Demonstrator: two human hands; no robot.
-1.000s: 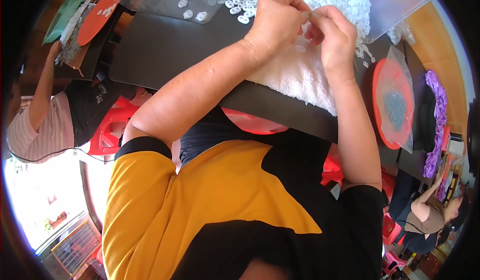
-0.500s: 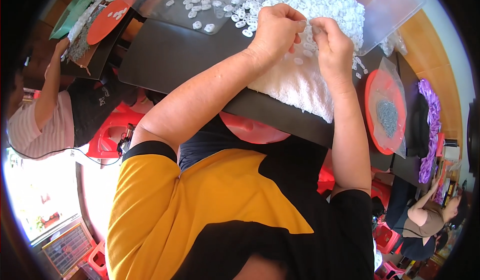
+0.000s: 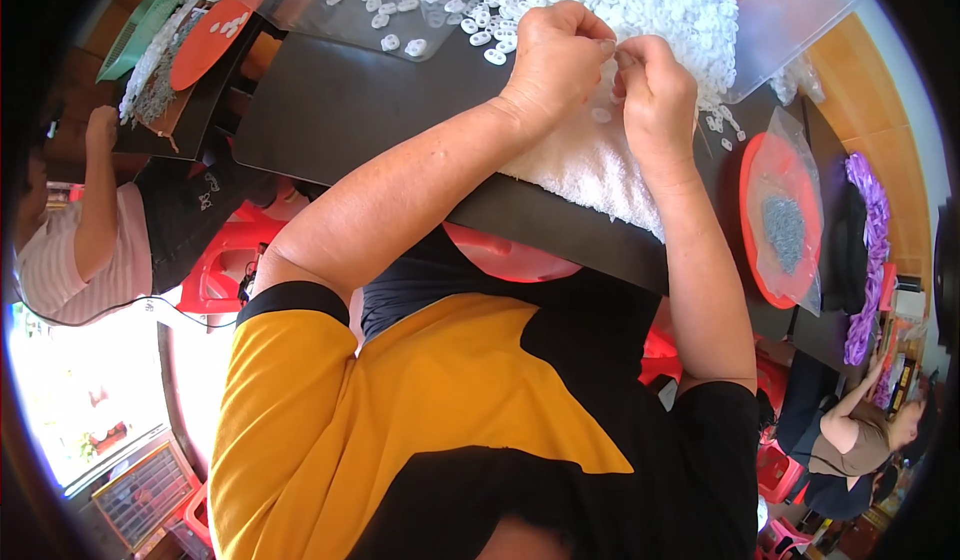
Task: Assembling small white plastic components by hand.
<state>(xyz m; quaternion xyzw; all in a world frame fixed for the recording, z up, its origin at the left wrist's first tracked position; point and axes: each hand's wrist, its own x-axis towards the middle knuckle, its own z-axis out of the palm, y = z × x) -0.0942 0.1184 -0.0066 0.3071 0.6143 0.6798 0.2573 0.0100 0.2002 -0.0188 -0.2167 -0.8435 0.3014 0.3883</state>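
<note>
My left hand (image 3: pixel 560 60) and my right hand (image 3: pixel 657 95) meet fingertip to fingertip above a white towel (image 3: pixel 585 175) on the dark table. Both hands are pinched closed. Whatever sits between the fingertips is too small and too covered to make out. Just beyond them rises a big heap of small white oval plastic pieces (image 3: pixel 640 5), each with holes. A loose white piece (image 3: pixel 600 116) lies on the towel under my hands, and several more (image 3: pixel 484 38) lie left of the heap.
A clear plastic tray (image 3: pixel 440 45) with scattered white pieces stands at the far left. On the right, a red basin (image 3: pixel 752 210) holds a bag of small grey metal parts (image 3: pixel 783 235). Purple strapping (image 3: pixel 866 250) lies beyond it. Other people work at left and right.
My right fingertips have come closer to my left ones, so the gap between the hands has narrowed. At the left, the other person's hand has drawn back from the grey pile.
</note>
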